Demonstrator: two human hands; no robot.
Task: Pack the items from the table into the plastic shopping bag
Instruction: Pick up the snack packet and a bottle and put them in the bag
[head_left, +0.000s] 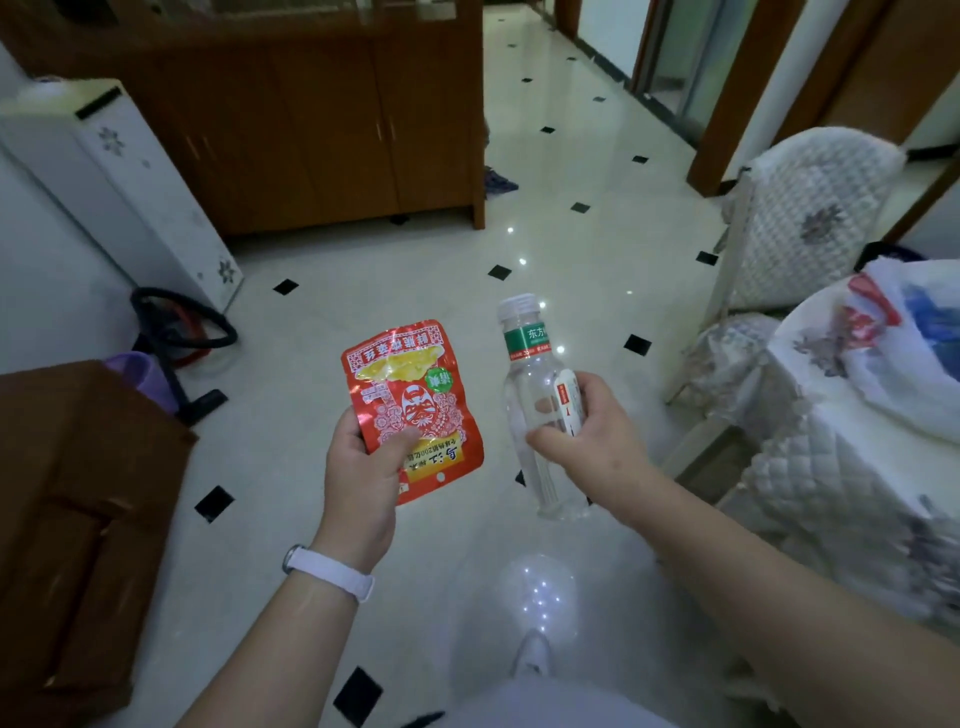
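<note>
Fingers of left hand pinch red packet; right hand grips bottle. Suggest carrying both to bag at right: bottle first, packet on top.

Home interior, living or dining area. A wooden cabinet is standing at the far side, quilted covers are draping the chair and table, and a vacuum hose is lying on the glossy tiled floor.

Dim light glints off the floor, edges seemingly blurred
</note>
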